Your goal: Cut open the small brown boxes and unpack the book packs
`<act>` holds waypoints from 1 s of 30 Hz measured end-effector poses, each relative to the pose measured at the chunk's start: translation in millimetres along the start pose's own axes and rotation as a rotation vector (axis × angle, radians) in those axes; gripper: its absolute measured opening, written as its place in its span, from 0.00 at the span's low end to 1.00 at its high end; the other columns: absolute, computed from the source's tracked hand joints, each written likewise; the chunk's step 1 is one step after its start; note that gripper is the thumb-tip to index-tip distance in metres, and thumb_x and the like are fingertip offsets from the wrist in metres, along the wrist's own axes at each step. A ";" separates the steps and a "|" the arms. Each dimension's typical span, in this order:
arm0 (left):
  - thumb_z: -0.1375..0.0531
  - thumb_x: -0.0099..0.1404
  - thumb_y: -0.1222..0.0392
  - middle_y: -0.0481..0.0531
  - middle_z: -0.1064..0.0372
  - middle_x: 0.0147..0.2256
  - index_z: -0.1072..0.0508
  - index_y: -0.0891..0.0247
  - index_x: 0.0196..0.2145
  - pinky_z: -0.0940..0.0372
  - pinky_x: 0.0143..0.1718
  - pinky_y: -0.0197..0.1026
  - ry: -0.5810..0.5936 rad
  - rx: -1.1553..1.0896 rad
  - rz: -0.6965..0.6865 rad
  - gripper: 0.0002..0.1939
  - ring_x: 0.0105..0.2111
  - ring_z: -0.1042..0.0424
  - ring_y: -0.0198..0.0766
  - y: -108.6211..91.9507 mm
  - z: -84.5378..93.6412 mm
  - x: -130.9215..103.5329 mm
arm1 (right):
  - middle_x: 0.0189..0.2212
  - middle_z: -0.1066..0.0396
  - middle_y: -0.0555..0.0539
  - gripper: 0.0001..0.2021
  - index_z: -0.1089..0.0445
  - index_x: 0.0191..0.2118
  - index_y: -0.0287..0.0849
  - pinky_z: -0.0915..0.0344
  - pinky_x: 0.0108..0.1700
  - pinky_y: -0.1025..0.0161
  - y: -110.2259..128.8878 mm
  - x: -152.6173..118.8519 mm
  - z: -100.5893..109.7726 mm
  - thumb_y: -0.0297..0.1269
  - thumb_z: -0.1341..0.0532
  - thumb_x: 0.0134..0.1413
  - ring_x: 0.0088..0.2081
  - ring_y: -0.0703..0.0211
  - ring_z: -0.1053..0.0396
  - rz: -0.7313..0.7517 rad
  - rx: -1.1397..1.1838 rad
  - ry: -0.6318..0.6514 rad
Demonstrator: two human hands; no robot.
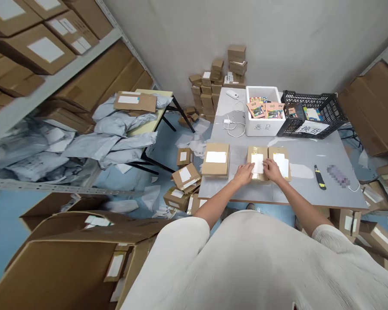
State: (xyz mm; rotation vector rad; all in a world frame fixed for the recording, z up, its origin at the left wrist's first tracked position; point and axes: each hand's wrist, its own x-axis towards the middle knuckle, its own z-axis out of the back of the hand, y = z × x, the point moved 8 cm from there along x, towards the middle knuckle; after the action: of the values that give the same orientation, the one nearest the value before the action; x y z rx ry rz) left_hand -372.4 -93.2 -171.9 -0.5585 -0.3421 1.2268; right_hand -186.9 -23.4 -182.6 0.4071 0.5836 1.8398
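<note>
A small cardboard box [255, 151] with a white label [257, 167] lies near the front edge of the grey table, between my two hands. My left hand [244, 173] grips its left side, fingertips reaching onto the label. At the right edge of the same box, my right hand [272, 170] has its fingers curled by the label. Close beside it on the right is another labelled box [283, 154], partly covered by that hand. Further left, a wider labelled box [216, 168] rests apart from both hands.
Behind the boxes stand a white foam bin [261, 128] and a black crate [323, 129], both holding colourful packets. A black-and-yellow utility knife [319, 177] lies right on the table [233, 189]. Cartons [186, 174] litter the floor left; grey parcels [90, 145] fill a shelf.
</note>
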 end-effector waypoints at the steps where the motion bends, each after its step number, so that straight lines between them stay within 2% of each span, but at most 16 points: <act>1: 0.44 0.76 0.63 0.66 0.35 0.72 0.40 0.60 0.77 0.43 0.72 0.59 -0.005 0.012 0.028 0.34 0.70 0.34 0.59 2.9 -0.1 -1.5 | 0.66 0.28 0.36 0.24 0.21 0.61 0.44 0.32 0.70 0.37 -0.5 0.1 -0.2 0.37 0.44 0.64 0.67 0.36 0.31 0.010 0.007 0.006; 5: 0.43 0.77 0.59 0.69 0.35 0.71 0.39 0.62 0.77 0.44 0.72 0.61 -0.055 0.014 0.153 0.34 0.69 0.33 0.62 25.4 6.9 -8.7 | 0.67 0.29 0.36 0.25 0.23 0.64 0.44 0.32 0.70 0.39 9.6 1.6 -5.5 0.38 0.44 0.65 0.66 0.38 0.30 0.058 0.083 0.008; 8: 0.44 0.78 0.56 0.70 0.33 0.70 0.38 0.62 0.76 0.46 0.73 0.64 -0.062 -0.007 0.245 0.32 0.69 0.33 0.62 50.0 16.7 -14.9 | 0.66 0.29 0.35 0.27 0.28 0.68 0.44 0.27 0.64 0.40 27.5 4.5 -16.9 0.39 0.45 0.67 0.58 0.41 0.23 0.097 0.165 0.036; 10: 0.44 0.79 0.55 0.69 0.32 0.69 0.36 0.61 0.75 0.50 0.74 0.67 -0.070 -0.015 0.282 0.30 0.72 0.37 0.63 65.8 26.7 -20.1 | 0.65 0.28 0.36 0.27 0.30 0.69 0.45 0.26 0.63 0.41 41.9 6.6 -26.5 0.40 0.45 0.68 0.55 0.42 0.22 0.127 0.194 0.068; 14: 0.45 0.80 0.52 0.67 0.37 0.73 0.31 0.59 0.71 0.51 0.75 0.68 -0.158 -0.026 0.286 0.26 0.76 0.46 0.63 91.0 52.2 -33.5 | 0.66 0.28 0.36 0.25 0.26 0.66 0.46 0.30 0.68 0.42 65.9 10.2 -42.8 0.41 0.45 0.69 0.63 0.42 0.26 0.162 0.144 0.103; 16: 0.47 0.81 0.49 0.68 0.38 0.73 0.31 0.59 0.70 0.48 0.74 0.67 -0.175 -0.028 0.328 0.26 0.75 0.44 0.63 104.9 59.7 -41.6 | 0.66 0.28 0.36 0.24 0.25 0.66 0.46 0.32 0.70 0.41 73.9 11.1 -48.6 0.42 0.44 0.69 0.67 0.41 0.30 0.155 0.099 0.105; 19: 0.49 0.82 0.46 0.70 0.34 0.70 0.31 0.61 0.69 0.45 0.72 0.66 -0.144 -0.032 0.380 0.26 0.72 0.40 0.63 122.6 61.8 -51.7 | 0.67 0.29 0.35 0.24 0.24 0.65 0.46 0.33 0.70 0.39 84.5 9.3 -54.8 0.44 0.44 0.70 0.69 0.39 0.32 0.139 0.044 0.104; 22: 0.49 0.83 0.44 0.69 0.30 0.67 0.31 0.61 0.69 0.42 0.71 0.63 -0.109 -0.048 0.368 0.27 0.70 0.35 0.62 131.7 59.8 -57.2 | 0.71 0.33 0.35 0.28 0.26 0.69 0.48 0.34 0.70 0.36 97.4 3.1 -62.8 0.52 0.40 0.69 0.72 0.34 0.35 0.152 -0.033 0.148; 26: 0.49 0.83 0.44 0.70 0.29 0.67 0.31 0.63 0.69 0.40 0.69 0.60 -0.090 -0.036 0.316 0.28 0.69 0.33 0.61 135.2 61.3 -60.1 | 0.80 0.47 0.35 0.45 0.39 0.79 0.52 0.44 0.74 0.30 112.1 -7.8 -85.1 0.61 0.32 0.61 0.77 0.27 0.47 0.174 -0.169 0.314; 28: 0.50 0.83 0.45 0.70 0.29 0.67 0.32 0.64 0.70 0.40 0.69 0.60 -0.068 -0.024 0.293 0.28 0.69 0.32 0.61 135.9 63.2 -60.8 | 0.81 0.51 0.34 0.49 0.41 0.80 0.52 0.48 0.75 0.29 115.9 -11.7 -99.1 0.60 0.28 0.57 0.79 0.26 0.51 0.170 -0.231 0.405; 30: 0.50 0.83 0.46 0.70 0.28 0.67 0.33 0.64 0.71 0.39 0.68 0.58 -0.046 -0.016 0.274 0.28 0.68 0.31 0.60 136.6 65.7 -61.6 | 0.82 0.52 0.33 0.48 0.41 0.79 0.51 0.49 0.75 0.29 118.2 -12.6 -109.7 0.55 0.26 0.57 0.79 0.26 0.53 0.162 -0.280 0.444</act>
State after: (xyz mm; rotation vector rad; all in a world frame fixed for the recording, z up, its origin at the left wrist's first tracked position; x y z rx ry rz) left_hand -534.1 -106.1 -193.5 -0.6059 -0.3215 1.5034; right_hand -333.3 -88.5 -204.5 -0.1525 0.5899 2.1490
